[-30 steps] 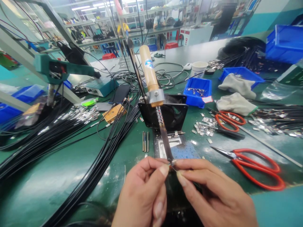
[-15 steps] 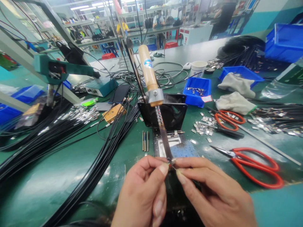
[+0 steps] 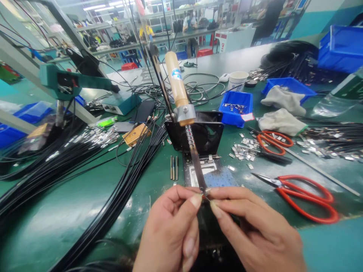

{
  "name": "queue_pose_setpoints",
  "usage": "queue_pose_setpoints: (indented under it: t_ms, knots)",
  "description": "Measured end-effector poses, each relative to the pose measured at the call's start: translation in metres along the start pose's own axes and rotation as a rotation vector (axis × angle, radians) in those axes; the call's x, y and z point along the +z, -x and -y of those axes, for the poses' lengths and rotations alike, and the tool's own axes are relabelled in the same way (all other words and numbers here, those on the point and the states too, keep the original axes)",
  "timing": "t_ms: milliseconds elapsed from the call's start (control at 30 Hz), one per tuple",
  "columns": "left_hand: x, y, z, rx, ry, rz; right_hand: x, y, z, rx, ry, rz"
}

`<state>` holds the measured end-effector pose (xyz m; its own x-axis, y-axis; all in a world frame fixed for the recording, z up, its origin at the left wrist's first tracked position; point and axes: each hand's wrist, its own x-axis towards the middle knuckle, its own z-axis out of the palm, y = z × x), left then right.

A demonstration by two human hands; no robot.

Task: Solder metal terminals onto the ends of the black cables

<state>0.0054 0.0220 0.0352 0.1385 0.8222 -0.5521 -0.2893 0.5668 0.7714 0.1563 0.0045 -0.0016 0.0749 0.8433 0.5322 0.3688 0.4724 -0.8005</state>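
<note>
At the front centre, my left hand [image 3: 172,226] is closed in a pinch on a tiny piece, with a speck of red beside its fingertips. My right hand [image 3: 252,223] pinches a thin wire [image 3: 208,197] close by, so both sets of fingertips almost meet. Directly above them, a soldering iron [image 3: 175,77] with a wooden handle points down from its holder, and its tip [image 3: 201,184] reaches the work between my fingers. The fingers cover most of what they hold. Under the iron lie a metal tray [image 3: 193,175] and a blue sponge [image 3: 219,179].
A black fan [image 3: 211,132] stands behind the tip. Red-handled scissors [image 3: 307,192] lie right of my right hand, near loose metal connectors [image 3: 245,148]. A blue bin [image 3: 236,107] holds small parts. Bundles of black cables [image 3: 121,185] run along the left, and gloves [image 3: 280,121] lie at right.
Both hands keep their pinch under the iron tip with hardly any movement. The view has shifted very slightly.
</note>
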Motion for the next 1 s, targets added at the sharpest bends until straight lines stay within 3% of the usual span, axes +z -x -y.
queue_pose_setpoints:
  t_ms: [700, 1000]
  knots:
    - [0.0, 0.002, 0.0, -0.017, -0.013, -0.02, -0.001, 0.0, 0.0, 0.018, -0.018, 0.005]
    - [-0.013, 0.004, 0.015, -0.022, -0.02, 0.046, -0.008, 0.013, -0.001, -0.013, -0.015, 0.079]
